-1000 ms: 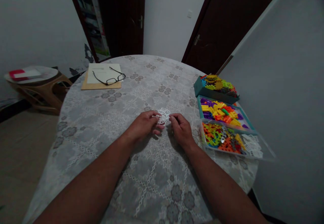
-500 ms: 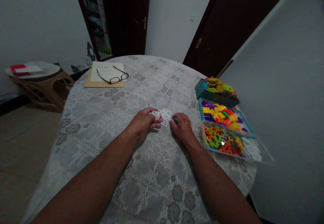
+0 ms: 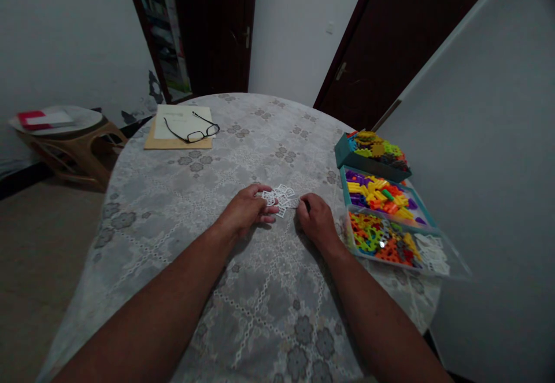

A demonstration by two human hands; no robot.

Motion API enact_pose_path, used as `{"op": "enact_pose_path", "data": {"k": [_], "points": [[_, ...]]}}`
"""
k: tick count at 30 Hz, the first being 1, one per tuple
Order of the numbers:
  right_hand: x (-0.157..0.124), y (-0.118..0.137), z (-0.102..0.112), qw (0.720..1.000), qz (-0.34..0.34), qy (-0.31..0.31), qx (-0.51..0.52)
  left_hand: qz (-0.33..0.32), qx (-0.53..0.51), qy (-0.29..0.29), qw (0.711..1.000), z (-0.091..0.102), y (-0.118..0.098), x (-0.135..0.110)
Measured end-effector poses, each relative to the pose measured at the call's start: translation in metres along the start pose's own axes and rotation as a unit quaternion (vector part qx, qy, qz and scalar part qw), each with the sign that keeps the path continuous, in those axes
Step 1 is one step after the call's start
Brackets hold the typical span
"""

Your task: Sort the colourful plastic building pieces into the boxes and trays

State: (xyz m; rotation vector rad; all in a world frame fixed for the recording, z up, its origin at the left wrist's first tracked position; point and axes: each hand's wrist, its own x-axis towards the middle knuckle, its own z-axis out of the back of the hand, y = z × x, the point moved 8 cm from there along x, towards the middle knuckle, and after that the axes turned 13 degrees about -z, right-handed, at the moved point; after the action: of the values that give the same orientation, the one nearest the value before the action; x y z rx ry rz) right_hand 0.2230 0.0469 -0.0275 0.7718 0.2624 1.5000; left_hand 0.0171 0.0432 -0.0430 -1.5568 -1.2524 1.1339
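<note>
A cluster of white latticed pieces is held above the middle of a round table, gripped at one side between the thumb and fingers of the left hand, whose lower fingers are extended beneath it. At the other side, the cluster's edge is pinched in the curled fingers of the right hand; how the pieces are joined cannot be told at this size. The table is covered by a patterned grey tablecloth. To the right, three containers are lined up: a teal box filled with colourful toothed pieces, a teal-rimmed tray of yellow, purple and orange parts, and a transparent box in which more white pieces are grouped beside multicoloured ones. At far left on the table, black-framed glasses are laid on a pale sheet, itself placed over a tan sheet.
</note>
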Motion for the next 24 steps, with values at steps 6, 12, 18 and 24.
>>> {"op": "enact_pose_path", "data": {"k": [6,12,18,24], "points": [[-0.011,-0.002,-0.006,0.974,-0.119,0.058,0.186,0.002,0.045,0.009,0.999,-0.003,-0.001,-0.004],[-0.023,0.02,-0.019,0.966,-0.11,0.098,0.213,0.025,0.043,0.062,0.997,-0.013,0.008,-0.008],[-0.018,0.025,-0.017,0.98,-0.071,0.085,0.165,0.007,0.059,0.046,0.997,-0.01,0.004,-0.006],[-0.022,0.031,-0.027,0.997,0.024,0.078,-0.018,-0.04,0.011,-0.038,0.998,0.007,-0.011,0.0]]}}
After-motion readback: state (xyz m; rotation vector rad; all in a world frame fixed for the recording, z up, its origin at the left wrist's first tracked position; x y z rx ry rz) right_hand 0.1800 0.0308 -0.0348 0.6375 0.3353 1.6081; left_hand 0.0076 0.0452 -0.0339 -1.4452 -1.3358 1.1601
